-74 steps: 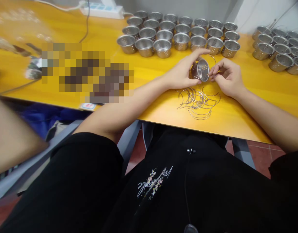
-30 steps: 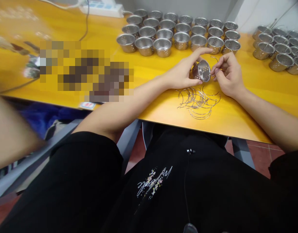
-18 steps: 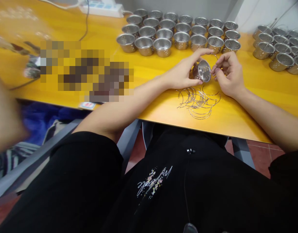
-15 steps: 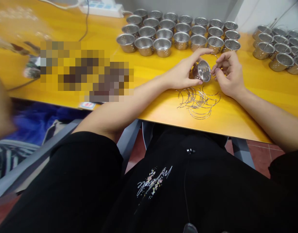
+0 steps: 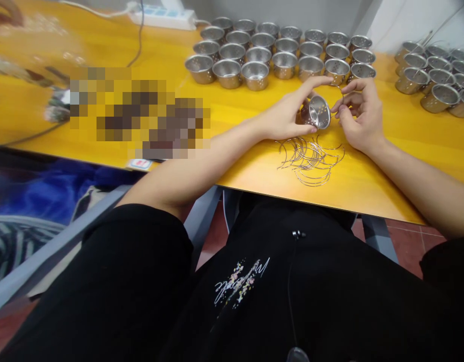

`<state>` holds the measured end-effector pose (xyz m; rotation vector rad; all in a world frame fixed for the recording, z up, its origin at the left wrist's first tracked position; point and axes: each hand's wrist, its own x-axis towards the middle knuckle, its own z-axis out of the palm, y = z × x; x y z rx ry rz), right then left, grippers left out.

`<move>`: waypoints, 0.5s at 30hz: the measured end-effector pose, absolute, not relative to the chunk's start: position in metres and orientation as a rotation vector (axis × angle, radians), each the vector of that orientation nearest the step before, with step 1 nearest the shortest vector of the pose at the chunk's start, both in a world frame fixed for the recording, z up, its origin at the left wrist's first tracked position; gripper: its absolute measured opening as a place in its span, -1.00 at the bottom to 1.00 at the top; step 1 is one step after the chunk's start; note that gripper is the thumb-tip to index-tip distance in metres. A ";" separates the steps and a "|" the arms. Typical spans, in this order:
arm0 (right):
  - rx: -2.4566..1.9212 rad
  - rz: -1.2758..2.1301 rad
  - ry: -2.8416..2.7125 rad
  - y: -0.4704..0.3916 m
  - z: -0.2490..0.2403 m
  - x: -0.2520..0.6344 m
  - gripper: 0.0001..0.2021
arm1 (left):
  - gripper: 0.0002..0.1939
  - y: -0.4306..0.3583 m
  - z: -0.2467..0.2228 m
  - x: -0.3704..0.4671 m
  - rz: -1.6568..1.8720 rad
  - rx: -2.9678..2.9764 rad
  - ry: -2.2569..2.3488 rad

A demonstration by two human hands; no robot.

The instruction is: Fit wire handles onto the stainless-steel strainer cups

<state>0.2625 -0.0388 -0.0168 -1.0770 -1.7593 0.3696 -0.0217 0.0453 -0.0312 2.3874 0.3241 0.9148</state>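
Observation:
A small perforated metal cup (image 5: 319,112) lies tilted in my left hand (image 5: 288,113), its mouth facing right; thumb below it, index finger stretched over it. A thin curved wire (image 5: 342,95) arcs from near my left index fingertip to my right hand (image 5: 362,115), whose thumb and fingers pinch it beside the cup's rim. Whether the wire's ends touch the cup is too small to tell. Below both hands, a loose pile of curved wires (image 5: 311,158) rests on the yellow table (image 5: 250,168).
Rows of metal cups (image 5: 256,75) stand behind my hands, with another group of cups (image 5: 439,98) at the right. A power strip (image 5: 164,17) lies at the back left. Blurred-out items and a cable cover the left side. Part of another person's hand (image 5: 7,12) shows top left.
My right hand has shifted slightly right, and more of the wire shows between the hands. The cup's mouth has turned slightly. At the left, another person's arm has moved away from the near edge.

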 end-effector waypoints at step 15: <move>-1.061 0.362 -1.744 -0.050 -0.008 0.258 -0.55 | 0.15 0.042 -0.020 -0.025 0.941 2.398 0.426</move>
